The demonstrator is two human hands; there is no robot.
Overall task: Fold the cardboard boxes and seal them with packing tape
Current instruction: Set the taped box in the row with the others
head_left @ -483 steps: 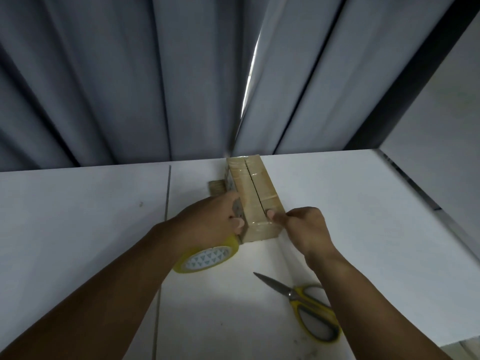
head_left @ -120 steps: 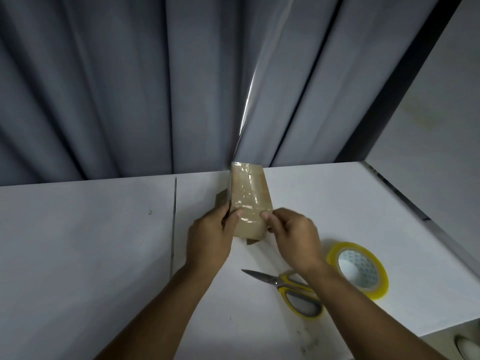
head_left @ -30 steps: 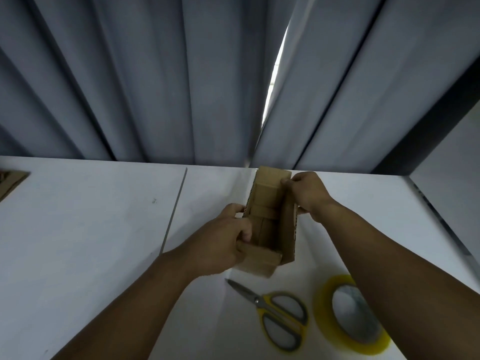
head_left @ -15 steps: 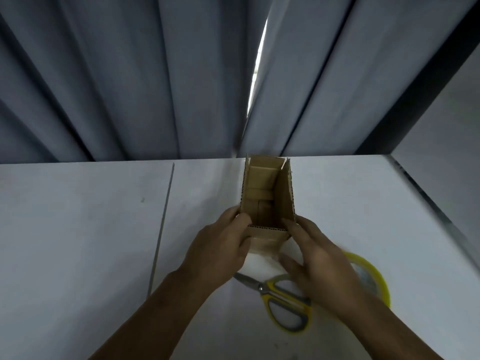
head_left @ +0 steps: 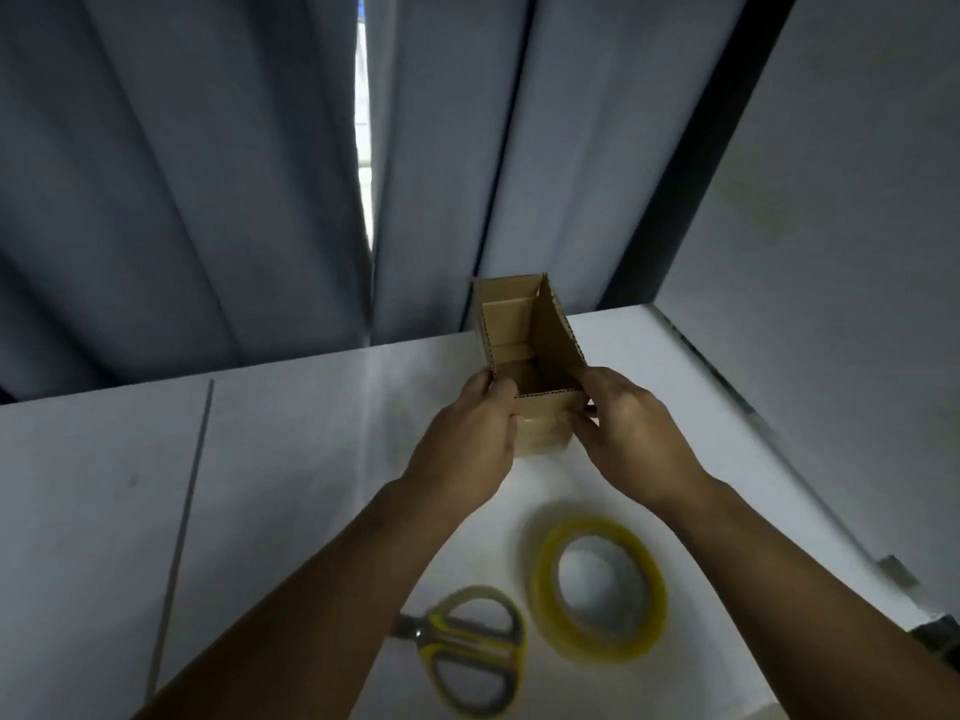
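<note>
We hold the cardboard box (head_left: 524, 350) centre frame, open end up. L hand (head_left: 467, 444) & R hand (head_left: 634, 433) are curled round its near corners. Bottom looks closed; top flaps + taping remain. Tape roll (head_left: 545, 589) and scissors (head_left: 439, 628) lie idle lower right.

No readable text, label, brand or number on anything in view.

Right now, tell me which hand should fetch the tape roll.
Right hand: the tape roll lies nearest its forearm, while the left hand can steady the open box.
</note>
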